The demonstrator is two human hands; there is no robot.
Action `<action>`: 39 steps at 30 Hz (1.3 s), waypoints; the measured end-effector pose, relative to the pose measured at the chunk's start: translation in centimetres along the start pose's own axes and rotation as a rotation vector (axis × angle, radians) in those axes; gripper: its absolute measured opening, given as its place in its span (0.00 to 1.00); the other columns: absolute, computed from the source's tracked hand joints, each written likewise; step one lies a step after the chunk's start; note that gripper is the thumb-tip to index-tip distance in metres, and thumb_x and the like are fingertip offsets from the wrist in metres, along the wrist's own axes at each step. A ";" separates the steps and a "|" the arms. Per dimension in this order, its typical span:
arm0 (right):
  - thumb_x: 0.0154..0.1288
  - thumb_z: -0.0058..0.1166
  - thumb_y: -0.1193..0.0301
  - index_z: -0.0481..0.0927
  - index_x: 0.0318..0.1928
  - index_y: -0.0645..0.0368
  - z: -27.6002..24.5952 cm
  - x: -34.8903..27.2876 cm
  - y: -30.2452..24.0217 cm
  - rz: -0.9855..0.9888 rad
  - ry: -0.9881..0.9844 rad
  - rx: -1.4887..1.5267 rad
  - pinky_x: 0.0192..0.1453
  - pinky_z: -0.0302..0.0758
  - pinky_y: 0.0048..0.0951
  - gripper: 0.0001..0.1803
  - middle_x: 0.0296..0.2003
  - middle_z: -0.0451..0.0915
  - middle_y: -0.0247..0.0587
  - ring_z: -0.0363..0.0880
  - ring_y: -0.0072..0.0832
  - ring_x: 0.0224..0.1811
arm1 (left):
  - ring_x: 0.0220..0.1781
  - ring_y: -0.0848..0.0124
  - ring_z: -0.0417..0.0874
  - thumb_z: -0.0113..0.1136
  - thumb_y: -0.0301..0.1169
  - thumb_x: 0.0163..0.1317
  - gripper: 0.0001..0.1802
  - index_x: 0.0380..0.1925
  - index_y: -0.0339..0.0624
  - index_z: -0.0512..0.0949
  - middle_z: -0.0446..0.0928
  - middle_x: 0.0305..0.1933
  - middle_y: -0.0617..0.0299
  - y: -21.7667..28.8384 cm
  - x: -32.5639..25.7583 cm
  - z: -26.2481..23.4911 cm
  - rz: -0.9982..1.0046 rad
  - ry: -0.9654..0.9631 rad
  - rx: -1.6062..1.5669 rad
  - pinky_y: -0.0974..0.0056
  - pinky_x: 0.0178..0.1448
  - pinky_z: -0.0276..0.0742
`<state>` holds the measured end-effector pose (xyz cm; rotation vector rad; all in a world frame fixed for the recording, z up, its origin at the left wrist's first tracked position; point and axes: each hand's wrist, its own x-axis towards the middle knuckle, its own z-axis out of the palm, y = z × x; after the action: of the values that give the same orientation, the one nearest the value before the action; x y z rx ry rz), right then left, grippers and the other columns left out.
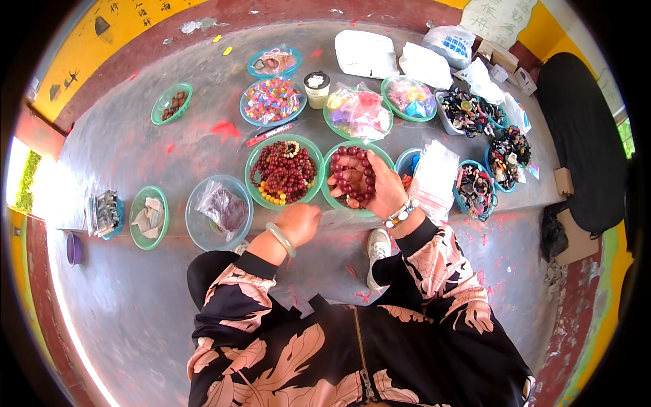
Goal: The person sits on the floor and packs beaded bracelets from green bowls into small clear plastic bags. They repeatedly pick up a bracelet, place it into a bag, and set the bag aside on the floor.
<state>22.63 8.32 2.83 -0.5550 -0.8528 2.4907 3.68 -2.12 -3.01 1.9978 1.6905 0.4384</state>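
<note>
My right hand (385, 188) is closed round a loop of dark red beads (367, 163), which hangs over its fingers above a green bowl (330, 157). A beaded bracelet circles that wrist. In front of the neighbouring green bowl (320, 169) is my left hand (300, 222), fingers curled in; whatever they hold, if anything, is hidden. That wrist wears a pale bangle (281, 239). Heaped in the neighbouring bowl are dark red bead strings (281, 166), with some yellow and cream beads among them.
A clear bowl (192, 227) with a bagged purple item stands left. Behind are bowls of colourful beads (271, 100) and bagged pieces (359, 112), a lidded cup (317, 89) and a red marker (268, 134). Right are a plastic-bag stack (435, 176) and baskets of hair ties (475, 190). The ledge edge runs below.
</note>
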 end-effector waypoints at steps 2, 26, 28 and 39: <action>0.68 0.34 0.47 0.69 0.56 0.59 0.2 -0.3 0.1 -0.041 0.046 -0.043 0.31 0.70 0.27 0.30 0.42 0.79 0.48 0.79 0.33 0.38 | 0.32 0.47 0.77 0.49 0.33 0.56 0.12 0.22 0.38 0.78 0.76 0.26 0.45 0.0 0.1 -0.1 0.017 0.017 -0.007 0.49 0.38 0.72; 0.54 0.51 0.65 0.78 0.32 0.57 -0.1 0.1 5.0 -0.124 -0.054 -2.074 0.38 0.73 0.42 0.09 0.29 0.76 0.45 0.77 0.44 0.35 | 0.30 0.49 0.78 0.51 0.30 0.54 0.09 0.26 0.39 0.79 0.77 0.25 0.47 -0.5 0.4 0.8 0.069 0.061 -0.013 0.51 0.35 0.73; 0.52 0.53 0.68 0.75 0.33 0.58 -0.4 0.2 5.5 -0.253 -0.036 -1.999 0.38 0.74 0.41 0.09 0.32 0.75 0.44 0.77 0.43 0.36 | 0.30 0.49 0.78 0.51 0.31 0.54 0.09 0.27 0.39 0.79 0.77 0.25 0.47 -0.2 0.4 0.4 0.039 0.036 -0.048 0.51 0.35 0.73; 0.50 0.52 0.74 0.74 0.32 0.61 -0.6 0.9 5.1 -0.305 0.028 -1.778 0.36 0.72 0.42 0.07 0.27 0.77 0.49 0.77 0.46 0.33 | 0.30 0.49 0.78 0.52 0.29 0.55 0.08 0.28 0.38 0.80 0.77 0.24 0.47 -1.1 0.5 0.6 0.049 0.090 -0.136 0.53 0.35 0.74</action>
<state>20.77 5.46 -1.17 -0.7882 -2.6893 0.8487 3.22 -1.60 -4.18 1.9505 1.6206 0.6514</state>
